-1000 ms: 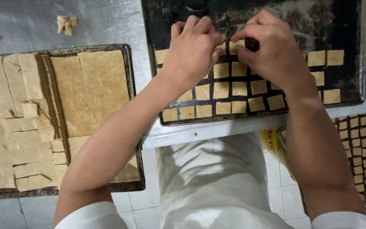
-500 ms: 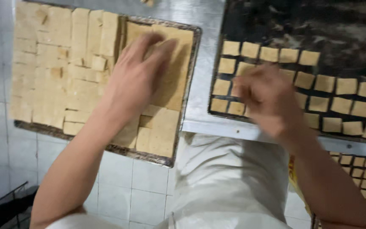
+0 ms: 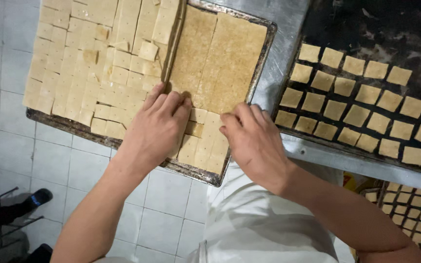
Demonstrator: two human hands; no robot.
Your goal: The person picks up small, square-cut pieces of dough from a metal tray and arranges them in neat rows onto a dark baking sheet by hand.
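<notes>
Pinching cut dough squares at the near corner of a full tray, left hand and right hand work; the dark baking tray holds four partial rows, most bare.

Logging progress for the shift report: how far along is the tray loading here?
Done: about three rows of tan cut squares sit spaced on the dark baking tray, most of it bare. In hand: left hand and right hand rest on squares at the near corner of the metal tray of scored dough. Left: that tray is mostly full, including an unseparated slab.
</notes>
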